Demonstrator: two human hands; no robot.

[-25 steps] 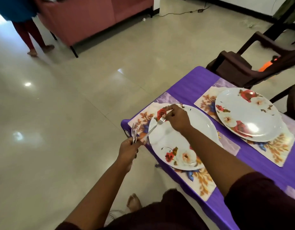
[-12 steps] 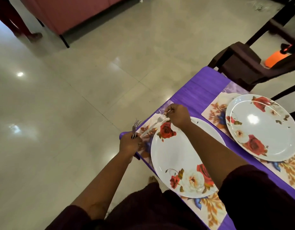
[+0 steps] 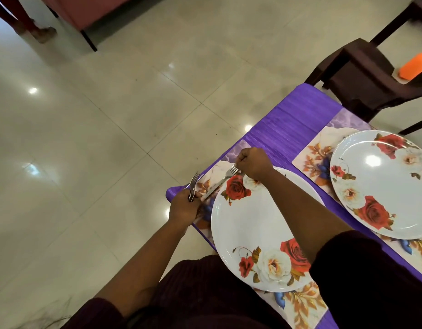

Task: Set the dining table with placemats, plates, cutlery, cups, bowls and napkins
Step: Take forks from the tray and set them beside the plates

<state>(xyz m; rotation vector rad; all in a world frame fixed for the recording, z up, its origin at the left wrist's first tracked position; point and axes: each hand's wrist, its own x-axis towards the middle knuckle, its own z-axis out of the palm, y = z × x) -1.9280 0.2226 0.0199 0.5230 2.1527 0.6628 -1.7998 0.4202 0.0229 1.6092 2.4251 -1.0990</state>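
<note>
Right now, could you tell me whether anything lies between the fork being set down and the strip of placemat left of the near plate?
Nothing visible does. The right hand holds the fork over the bare placemat strip beside the near plate; the left hand grips the spare forks at the table's edge.

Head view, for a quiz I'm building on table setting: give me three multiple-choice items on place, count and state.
1. Where does the single fork lie?
A. on the placemat left of the near plate
B. on the far plate
C. on the floor

2. How many plates are on the table?
A. one
B. two
C. four

3. What is the left hand doing?
A. resting flat
B. gripping a bunch of forks
C. lifting a plate

Answers: 1 A, the fork slants along that plate's left rim, its tines at the right hand; 2 B, two floral plates show; 3 B, tines stick up from its curled fingers.
</note>
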